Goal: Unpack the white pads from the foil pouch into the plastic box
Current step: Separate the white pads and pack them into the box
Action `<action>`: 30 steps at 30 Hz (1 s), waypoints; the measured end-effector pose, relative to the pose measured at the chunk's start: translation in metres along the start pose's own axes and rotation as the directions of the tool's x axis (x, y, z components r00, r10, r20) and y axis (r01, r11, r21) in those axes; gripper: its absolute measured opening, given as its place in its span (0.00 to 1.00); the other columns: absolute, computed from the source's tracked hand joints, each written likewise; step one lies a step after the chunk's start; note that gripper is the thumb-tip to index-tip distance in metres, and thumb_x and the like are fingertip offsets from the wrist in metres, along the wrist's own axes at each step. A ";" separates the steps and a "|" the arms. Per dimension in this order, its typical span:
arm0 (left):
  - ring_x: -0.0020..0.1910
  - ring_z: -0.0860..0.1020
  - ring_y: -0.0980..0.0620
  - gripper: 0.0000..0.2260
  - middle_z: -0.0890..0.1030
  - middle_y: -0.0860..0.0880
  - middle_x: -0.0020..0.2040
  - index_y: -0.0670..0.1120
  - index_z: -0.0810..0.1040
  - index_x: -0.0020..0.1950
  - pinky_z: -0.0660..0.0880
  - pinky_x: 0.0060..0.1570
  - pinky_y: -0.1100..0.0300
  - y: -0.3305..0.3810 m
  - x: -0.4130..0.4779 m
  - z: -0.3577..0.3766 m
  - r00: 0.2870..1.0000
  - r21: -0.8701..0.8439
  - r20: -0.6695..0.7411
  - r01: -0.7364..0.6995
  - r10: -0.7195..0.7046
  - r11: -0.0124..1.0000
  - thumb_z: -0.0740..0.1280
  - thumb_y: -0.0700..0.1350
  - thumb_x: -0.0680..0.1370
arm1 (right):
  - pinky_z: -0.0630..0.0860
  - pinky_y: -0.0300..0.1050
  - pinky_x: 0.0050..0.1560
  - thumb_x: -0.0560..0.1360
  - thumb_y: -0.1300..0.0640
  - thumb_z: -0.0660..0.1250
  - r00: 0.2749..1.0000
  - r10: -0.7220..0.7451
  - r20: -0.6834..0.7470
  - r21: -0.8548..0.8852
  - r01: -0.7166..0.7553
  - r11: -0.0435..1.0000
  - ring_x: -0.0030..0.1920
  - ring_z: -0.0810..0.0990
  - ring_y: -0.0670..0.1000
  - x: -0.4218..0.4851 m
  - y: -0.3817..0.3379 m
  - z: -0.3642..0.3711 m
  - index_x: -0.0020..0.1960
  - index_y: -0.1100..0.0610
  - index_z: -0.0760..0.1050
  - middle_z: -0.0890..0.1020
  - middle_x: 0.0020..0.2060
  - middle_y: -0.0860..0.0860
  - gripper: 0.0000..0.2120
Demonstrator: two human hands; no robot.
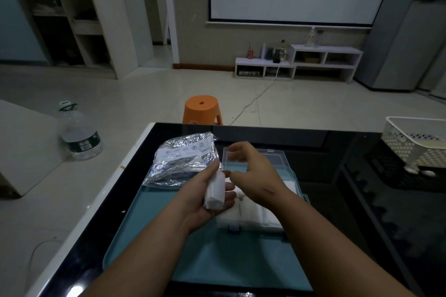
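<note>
My left hand (205, 196) grips a small stack of white pads (215, 191) and also holds the lower edge of the crinkled foil pouch (179, 158), which sticks up to the left. My right hand (251, 169) hovers just right of the pads above the clear plastic box (277, 159), fingers loosely curled and holding nothing. The box stands with its lid raised on a teal tray (193, 248). White pads (253, 214) lie inside the box, partly hidden by my hands.
The tray lies on a black glass table (362, 224). A white perforated basket (415, 142) stands at the table's far right. An orange stool (201, 108) is beyond the far edge, and a large water bottle (79, 132) stands on the floor to the left.
</note>
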State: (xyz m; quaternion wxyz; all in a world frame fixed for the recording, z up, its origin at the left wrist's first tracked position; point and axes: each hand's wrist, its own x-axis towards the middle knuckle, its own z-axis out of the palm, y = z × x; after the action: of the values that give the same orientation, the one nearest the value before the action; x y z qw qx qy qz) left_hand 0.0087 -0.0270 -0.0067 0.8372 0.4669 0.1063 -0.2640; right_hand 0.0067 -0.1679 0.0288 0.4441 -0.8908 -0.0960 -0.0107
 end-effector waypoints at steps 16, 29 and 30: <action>0.42 0.84 0.41 0.35 0.84 0.38 0.46 0.42 0.75 0.64 0.81 0.35 0.51 0.002 -0.001 0.005 1.000 -0.194 0.002 0.005 -0.005 0.981 0.50 0.69 0.76 | 0.64 0.47 0.61 0.60 0.46 0.81 0.967 -0.067 0.244 -0.354 0.153 0.923 0.61 0.67 0.51 -0.006 -0.009 0.007 0.62 0.46 0.64 0.72 0.63 0.48 0.37; 0.38 0.84 0.45 0.35 0.84 0.41 0.41 0.42 0.79 0.54 0.80 0.32 0.57 -0.004 0.011 0.001 0.997 -0.113 -0.070 -0.046 0.039 0.992 0.50 0.70 0.75 | 0.59 0.43 0.53 0.67 0.45 0.75 0.968 -0.064 0.242 -0.383 0.156 0.911 0.53 0.62 0.48 -0.009 -0.012 0.005 0.61 0.48 0.64 0.73 0.60 0.50 0.29; 0.37 0.84 0.45 0.35 0.84 0.41 0.41 0.42 0.80 0.52 0.81 0.32 0.57 -0.004 0.010 0.002 0.998 -0.130 -0.054 -0.042 0.036 0.991 0.49 0.71 0.75 | 0.59 0.44 0.53 0.67 0.45 0.75 0.970 -0.057 0.238 -0.392 0.150 0.908 0.52 0.63 0.48 -0.008 -0.011 0.005 0.60 0.48 0.64 0.73 0.59 0.50 0.28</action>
State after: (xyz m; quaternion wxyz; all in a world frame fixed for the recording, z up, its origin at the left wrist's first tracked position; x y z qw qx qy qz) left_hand 0.0153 -0.0334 -0.0129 0.8680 0.4198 0.1359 -0.2278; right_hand -0.0038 -0.1588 0.0339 0.2345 -0.9527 -0.1879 0.0451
